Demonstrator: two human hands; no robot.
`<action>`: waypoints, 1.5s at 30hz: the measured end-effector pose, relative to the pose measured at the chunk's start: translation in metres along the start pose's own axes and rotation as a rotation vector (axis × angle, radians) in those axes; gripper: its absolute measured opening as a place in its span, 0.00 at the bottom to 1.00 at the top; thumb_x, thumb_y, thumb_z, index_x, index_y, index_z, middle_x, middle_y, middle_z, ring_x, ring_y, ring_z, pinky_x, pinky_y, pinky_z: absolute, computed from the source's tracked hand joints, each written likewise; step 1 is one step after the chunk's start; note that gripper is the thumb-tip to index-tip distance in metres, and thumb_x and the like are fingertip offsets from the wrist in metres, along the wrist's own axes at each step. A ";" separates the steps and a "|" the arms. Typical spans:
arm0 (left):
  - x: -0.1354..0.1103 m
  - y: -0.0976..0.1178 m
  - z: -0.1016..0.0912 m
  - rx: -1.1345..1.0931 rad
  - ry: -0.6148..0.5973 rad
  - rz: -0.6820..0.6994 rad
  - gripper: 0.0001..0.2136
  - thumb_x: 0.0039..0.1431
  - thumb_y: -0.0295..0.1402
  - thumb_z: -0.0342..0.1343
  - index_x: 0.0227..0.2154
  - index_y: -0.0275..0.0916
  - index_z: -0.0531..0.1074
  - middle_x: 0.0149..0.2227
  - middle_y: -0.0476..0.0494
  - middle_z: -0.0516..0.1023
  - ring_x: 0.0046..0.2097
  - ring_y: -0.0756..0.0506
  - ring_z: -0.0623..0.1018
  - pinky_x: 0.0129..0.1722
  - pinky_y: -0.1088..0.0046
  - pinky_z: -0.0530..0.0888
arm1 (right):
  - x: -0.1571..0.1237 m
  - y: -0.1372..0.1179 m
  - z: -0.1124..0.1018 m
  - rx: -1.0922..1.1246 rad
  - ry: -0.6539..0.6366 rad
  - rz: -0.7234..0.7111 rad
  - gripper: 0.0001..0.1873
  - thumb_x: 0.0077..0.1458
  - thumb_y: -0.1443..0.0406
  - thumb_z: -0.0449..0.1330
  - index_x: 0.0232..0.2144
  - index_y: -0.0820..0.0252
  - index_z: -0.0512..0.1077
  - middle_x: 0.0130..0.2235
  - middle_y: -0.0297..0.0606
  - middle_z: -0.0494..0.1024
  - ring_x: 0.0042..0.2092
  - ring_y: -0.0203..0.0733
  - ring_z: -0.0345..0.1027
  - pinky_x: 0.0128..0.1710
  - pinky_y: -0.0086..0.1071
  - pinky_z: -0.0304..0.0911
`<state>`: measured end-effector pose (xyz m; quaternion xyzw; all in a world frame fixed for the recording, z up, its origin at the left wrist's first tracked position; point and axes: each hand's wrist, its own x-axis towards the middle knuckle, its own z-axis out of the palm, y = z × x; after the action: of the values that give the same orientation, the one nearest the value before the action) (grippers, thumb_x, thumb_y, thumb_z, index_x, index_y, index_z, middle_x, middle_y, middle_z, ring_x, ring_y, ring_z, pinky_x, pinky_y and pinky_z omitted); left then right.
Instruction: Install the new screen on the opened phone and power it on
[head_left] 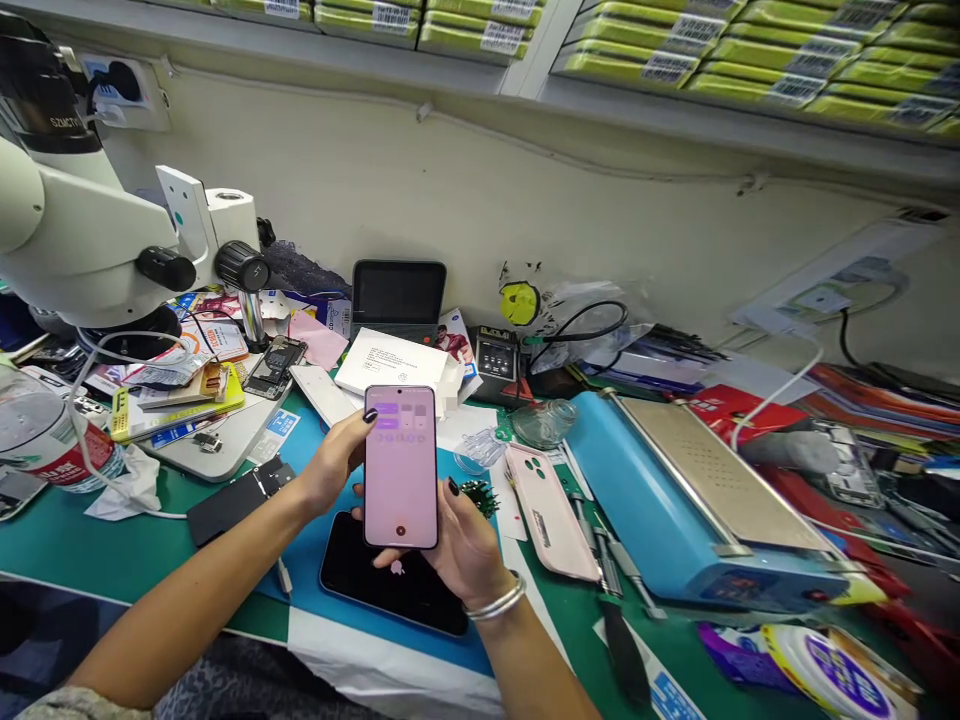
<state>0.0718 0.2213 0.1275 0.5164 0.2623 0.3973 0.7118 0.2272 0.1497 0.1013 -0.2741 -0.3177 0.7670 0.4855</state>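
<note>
A smartphone (400, 475) with a lit pink screen stands tilted up in my right hand (474, 555), whose fingers wrap round its lower part. My left hand (337, 460) grips the phone's left edge, the thumb over the upper screen. Behind and below it, a second phone (431, 595) with a dark screen and an Apple logo lies on the blue mat (307, 575). A pink phone case (551, 515) rests to the right of my right hand. The back of the held phone is hidden.
At the left stand a microscope (82, 240) and a plastic cup (52, 430). A blue machine with a metal plate (705, 480) fills the right side, with screwdrivers (622, 640) beside it. White boxes (394, 360) sit behind the phone. A wet-wipes pack (817, 670) lies at lower right.
</note>
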 end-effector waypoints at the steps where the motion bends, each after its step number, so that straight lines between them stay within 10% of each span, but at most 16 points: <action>1: 0.000 0.000 0.000 -0.010 -0.005 -0.001 0.26 0.57 0.59 0.50 0.34 0.36 0.65 0.22 0.50 0.65 0.19 0.53 0.59 0.16 0.78 0.55 | 0.000 -0.001 0.000 0.001 -0.020 -0.008 0.37 0.51 0.47 0.65 0.57 0.61 0.66 0.51 0.54 0.78 0.48 0.59 0.77 0.33 0.44 0.79; 8: 0.001 -0.006 -0.002 -0.046 -0.084 -0.010 0.28 0.58 0.61 0.47 0.28 0.36 0.65 0.21 0.49 0.63 0.21 0.53 0.56 0.18 0.78 0.51 | 0.000 0.003 0.002 -0.103 -0.009 -0.028 0.32 0.45 0.68 0.70 0.53 0.59 0.65 0.53 0.49 0.77 0.49 0.53 0.77 0.32 0.35 0.79; 30: 0.001 -0.002 -0.002 0.007 -0.055 -0.037 0.30 0.53 0.64 0.50 0.26 0.36 0.67 0.22 0.51 0.54 0.23 0.53 0.54 0.18 0.77 0.50 | -0.002 -0.004 0.003 0.064 -0.093 -0.066 0.43 0.48 0.56 0.64 0.64 0.55 0.55 0.59 0.53 0.71 0.52 0.63 0.73 0.37 0.52 0.75; 45: 0.002 -0.014 -0.005 0.075 -0.141 0.045 0.23 0.63 0.56 0.47 0.42 0.38 0.65 0.24 0.53 0.59 0.23 0.54 0.58 0.17 0.80 0.52 | -0.001 -0.006 0.001 0.046 -0.027 -0.114 0.39 0.47 0.55 0.64 0.60 0.56 0.59 0.49 0.49 0.77 0.48 0.63 0.74 0.34 0.53 0.74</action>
<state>0.0732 0.2230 0.1127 0.5751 0.2145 0.3659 0.6996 0.2307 0.1509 0.1064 -0.2340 -0.3219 0.7486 0.5304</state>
